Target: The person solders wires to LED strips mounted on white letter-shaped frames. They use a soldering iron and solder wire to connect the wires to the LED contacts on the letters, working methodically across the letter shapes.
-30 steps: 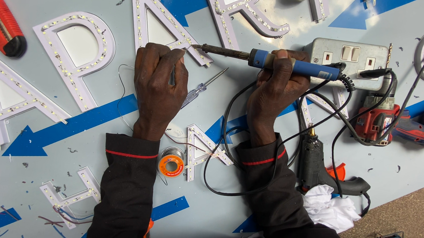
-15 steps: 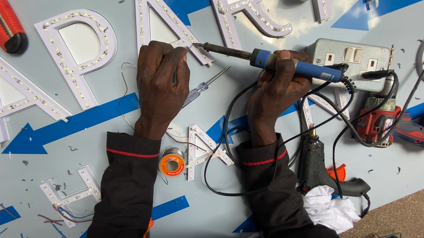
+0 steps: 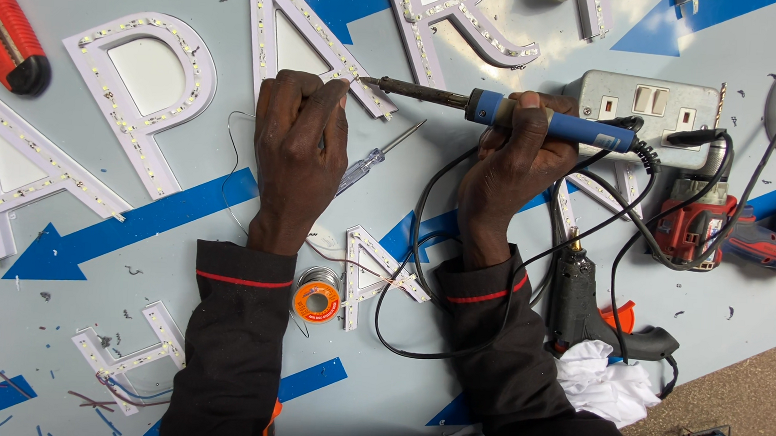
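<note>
One soldering iron (image 3: 505, 112) was gripped in the right hand (image 3: 512, 167), its tip at the A-shaped letter (image 3: 314, 44). The left hand (image 3: 300, 148) pinched something thin there; I cannot tell what. One screwdriver (image 3: 369, 160), one solder spool (image 3: 316, 299) and two drills lay nearby. Since earlier, almost nothing moved.

A blue-handled soldering iron (image 3: 540, 119) lies level, its dark tip touching the white LED-studded letter (image 3: 314, 35).
</note>
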